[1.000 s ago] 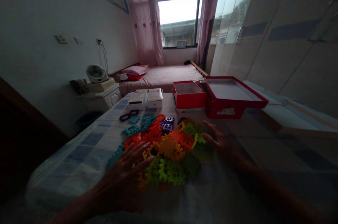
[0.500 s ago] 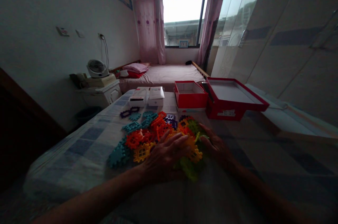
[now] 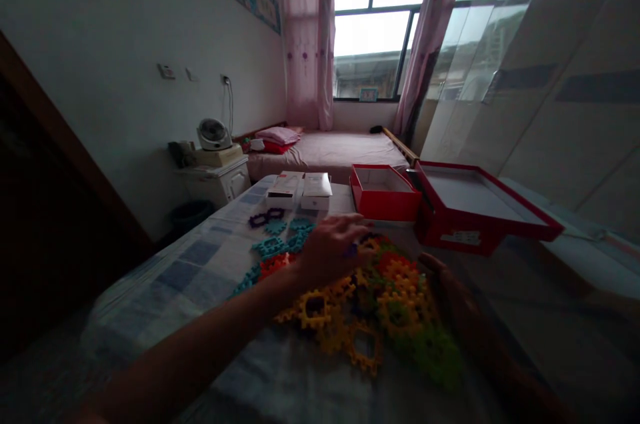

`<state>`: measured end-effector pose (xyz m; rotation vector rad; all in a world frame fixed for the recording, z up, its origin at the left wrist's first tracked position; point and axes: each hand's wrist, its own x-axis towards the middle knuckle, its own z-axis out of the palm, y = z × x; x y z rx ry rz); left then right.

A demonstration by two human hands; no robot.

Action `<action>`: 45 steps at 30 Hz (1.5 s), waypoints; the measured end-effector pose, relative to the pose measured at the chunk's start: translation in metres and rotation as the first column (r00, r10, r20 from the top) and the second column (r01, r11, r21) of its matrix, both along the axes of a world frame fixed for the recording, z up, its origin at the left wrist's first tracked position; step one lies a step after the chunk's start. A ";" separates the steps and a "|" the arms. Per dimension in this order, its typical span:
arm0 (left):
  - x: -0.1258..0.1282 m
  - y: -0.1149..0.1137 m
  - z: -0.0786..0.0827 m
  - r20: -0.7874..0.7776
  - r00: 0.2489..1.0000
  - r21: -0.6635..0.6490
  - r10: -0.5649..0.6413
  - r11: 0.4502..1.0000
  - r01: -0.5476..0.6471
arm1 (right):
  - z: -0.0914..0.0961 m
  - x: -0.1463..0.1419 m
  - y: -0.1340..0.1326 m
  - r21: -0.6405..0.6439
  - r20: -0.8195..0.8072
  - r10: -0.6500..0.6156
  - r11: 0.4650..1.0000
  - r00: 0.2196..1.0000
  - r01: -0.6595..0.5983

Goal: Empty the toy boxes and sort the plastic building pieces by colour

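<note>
Dim light, so detail is poor near the viewer.

- Pile of toothed plastic pieces (image 3: 395, 291), orange, yellow, green and red, lies mid-counter on the checked cloth of the counter (image 3: 200, 264).
- Left hand (image 3: 327, 247): palm down over the pile's 11 o'clock corner, fingers bent and close together, tips pointing to 1 o'clock. A bit of purple shows under the fingertips. I cannot tell whether anything is gripped.
- Right hand (image 3: 453, 297): at the pile's 3 o'clock edge, flat and unclenched, fingers together, touching the pieces. It is heavily shadowed.
- Yellow piece (image 3: 315, 307) lies at the pile's 8 o'clock edge, just below the left wrist.
- Teal pieces (image 3: 273, 247) are scattered at 10 o'clock and purple pieces (image 3: 267, 217) lie beyond them.
- Two white cartons (image 3: 300, 187) at 11 o'clock, side by side.
- Small red box (image 3: 385, 201) at 12 o'clock, open top. A larger red tray (image 3: 480, 211) at 2 o'clock is touching it.
</note>
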<state>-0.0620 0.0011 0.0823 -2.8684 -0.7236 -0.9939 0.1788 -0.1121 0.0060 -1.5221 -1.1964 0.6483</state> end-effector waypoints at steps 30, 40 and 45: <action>-0.029 0.071 -0.026 -0.130 0.975 -0.763 0.179 0.611 -0.213 | 0.011 -0.016 -0.003 -0.008 0.253 0.155 0.987 0.955 -0.158; 0.024 0.026 -0.009 -0.067 0.997 -0.646 0.025 0.761 -0.063 | 0.006 -0.016 -0.001 0.042 0.244 0.156 0.984 0.957 -0.171; 0.057 -0.010 -0.006 0.015 0.975 -0.445 -0.220 0.872 0.203 | 0.006 -0.015 0.000 0.061 0.281 0.120 0.988 0.952 -0.142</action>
